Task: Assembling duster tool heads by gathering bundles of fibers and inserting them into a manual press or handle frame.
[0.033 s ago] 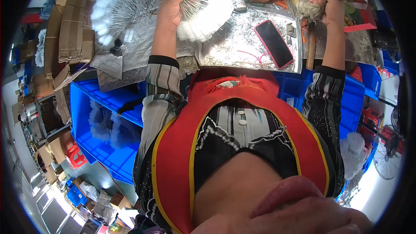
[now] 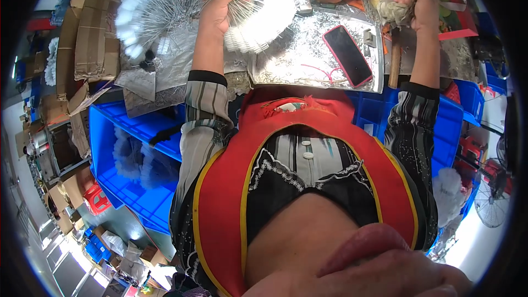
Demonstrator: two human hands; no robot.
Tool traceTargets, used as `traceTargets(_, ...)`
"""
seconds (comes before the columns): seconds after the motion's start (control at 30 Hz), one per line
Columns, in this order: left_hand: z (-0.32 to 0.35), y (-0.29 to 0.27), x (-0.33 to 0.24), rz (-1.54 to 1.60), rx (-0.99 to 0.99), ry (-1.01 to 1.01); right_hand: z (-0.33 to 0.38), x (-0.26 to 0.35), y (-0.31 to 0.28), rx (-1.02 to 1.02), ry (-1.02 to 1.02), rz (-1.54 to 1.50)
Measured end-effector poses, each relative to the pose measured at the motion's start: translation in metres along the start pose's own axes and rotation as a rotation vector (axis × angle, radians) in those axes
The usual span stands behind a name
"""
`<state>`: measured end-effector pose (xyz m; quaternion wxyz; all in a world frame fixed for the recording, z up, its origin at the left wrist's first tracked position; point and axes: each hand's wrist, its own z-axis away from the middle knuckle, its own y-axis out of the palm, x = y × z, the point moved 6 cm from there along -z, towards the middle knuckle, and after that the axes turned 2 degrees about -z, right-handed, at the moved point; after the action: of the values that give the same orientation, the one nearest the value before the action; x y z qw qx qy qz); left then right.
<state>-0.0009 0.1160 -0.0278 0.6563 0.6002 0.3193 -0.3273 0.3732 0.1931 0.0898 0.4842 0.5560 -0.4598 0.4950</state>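
Observation:
My left hand [image 2: 225,6] is closed around thin metal wire stems of white-bristled brushes [image 2: 264,27] at the top of the view. Many more such brushes fan out to its left, stems toward the middle and white bristles outward. At the upper right, my right hand [image 2: 421,8] has its fingers curled on a pale yellowish wrapped lump [image 2: 389,11]. A wooden handle [image 2: 395,60] sticks out below that lump; whether they are one piece I cannot tell. Glare washes out part of the bristles beside my left hand.
A phone [image 2: 347,56] with a pink edge lies on a bright, scrap-strewn board [image 2: 291,69] between my hands. Blue crates [image 2: 132,184] stand below the table, one holding white bristly bundles. Cardboard [image 2: 96,36] is at the left, a red box [image 2: 465,27] at the right.
My right hand and forearm have shifted very slightly to the right. My left hand and the brushes look the same.

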Motion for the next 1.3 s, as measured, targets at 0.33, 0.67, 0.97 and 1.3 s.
traceTargets(0.33, -0.017, -0.004, -0.006, -0.124, 0.069, -0.078, 0.004, 0.003, 0.002, -0.031, -0.009, 0.045)
traceTargets(0.67, -0.016, -0.002, -0.01, -0.173, 0.07, -0.083, -0.008, 0.009, -0.001, 0.065, 0.056, -0.031)
traceTargets(0.97, -0.012, -0.005, -0.008, -0.299, 0.013, -0.142, 0.014, -0.046, 0.008, -0.104, -0.518, -0.138)
traceTargets(1.3, -0.006, -0.019, -0.004, -0.118, -0.048, -0.226, 0.038, -0.013, 0.047, -0.324, -0.177, -0.379)
